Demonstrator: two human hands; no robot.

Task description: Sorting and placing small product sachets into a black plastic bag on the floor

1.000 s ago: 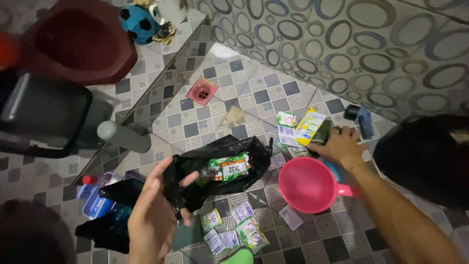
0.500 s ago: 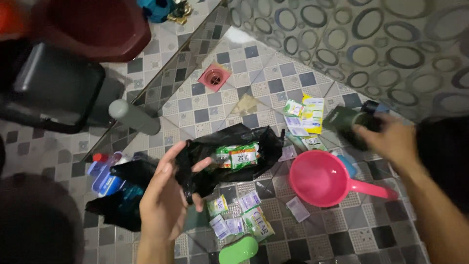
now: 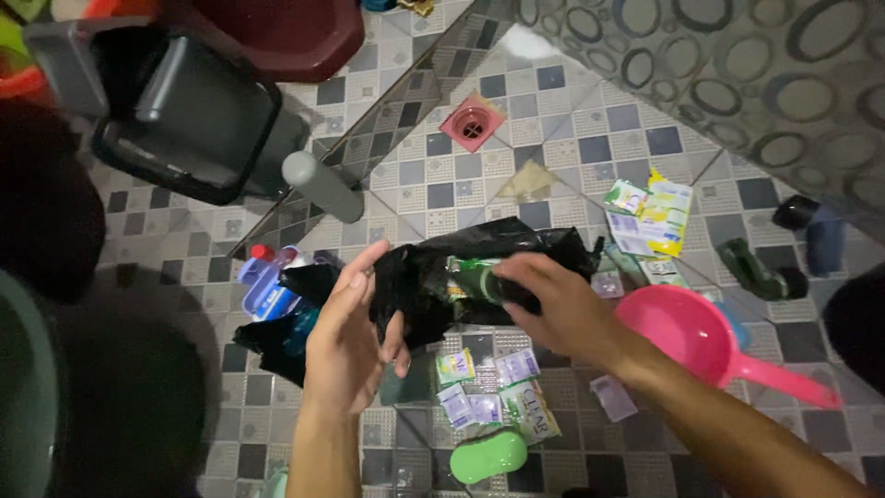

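Down on the tiled floor (image 3: pixel 572 138), your left hand (image 3: pixel 348 339) gripped the edge of the black bag (image 3: pixel 442 277), thumb and fingers pinching the crinkled, glossy plastic so its mouth gaped toward you. Your right hand (image 3: pixel 553 309) was closed around a dark bottle (image 3: pixel 489 284) with a green label, holding it at the bag's opening, right over the plastic; how much of it sat inside the bag, you could not tell. Green packaging showed in the bag beside the bottle.

Just below the bag, small flat sachets (image 3: pixel 489 397) lay scattered on the tiles, white, lilac and green, with a shiny foil look. A rounded green soap case (image 3: pixel 487 456) lay just under them. More sachets, yellow and green (image 3: pixel 654 212), lay to the right of the bag, near the wall. A pink plastic dipper (image 3: pixel 687 337), round-bowled with a long straight handle, lay just beside your right forearm, and its bowl held nothing visible. A second dark green bottle (image 3: pixel 756 270) lay on its side beyond it.

A square pink drain cover (image 3: pixel 470 122) sat in the tiles above the bag. Farther left stood a dark grey bin (image 3: pixel 184 111) and a maroon basin (image 3: pixel 295 32). A blue bottle with a red cap (image 3: pixel 267 281) lay beside the left edge of the bag.
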